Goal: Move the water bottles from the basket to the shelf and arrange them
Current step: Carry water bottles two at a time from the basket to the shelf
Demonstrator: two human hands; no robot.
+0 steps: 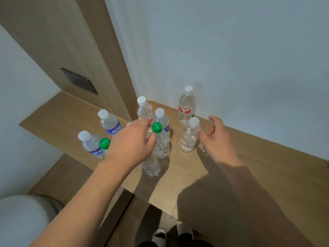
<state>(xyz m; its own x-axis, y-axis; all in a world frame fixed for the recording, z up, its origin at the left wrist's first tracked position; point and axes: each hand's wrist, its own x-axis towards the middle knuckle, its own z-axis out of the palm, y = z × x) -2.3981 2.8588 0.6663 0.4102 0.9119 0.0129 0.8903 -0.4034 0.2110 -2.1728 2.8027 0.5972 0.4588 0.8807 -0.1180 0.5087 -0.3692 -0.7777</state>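
Several clear water bottles stand on the wooden shelf (258, 168). Two have blue labels and white caps (109, 123) (89, 143). Two have green caps (157, 127) (104, 143). A red-labelled bottle (186, 107) stands by the wall. My left hand (131, 145) hovers palm down over the cluster and covers the top of a clear bottle (151, 165); whether it grips that bottle is hidden. My right hand (218, 138) is spread open just right of a white-capped bottle (189, 138), thumb close to its shoulder.
A white wall runs behind the shelf and a wood panel with a dark switch plate (79, 81) stands at the left. A lower wooden ledge (71, 175) sits below. A pale blurred rounded object (23, 220) is at the lower left. My feet (160, 236) show beneath.
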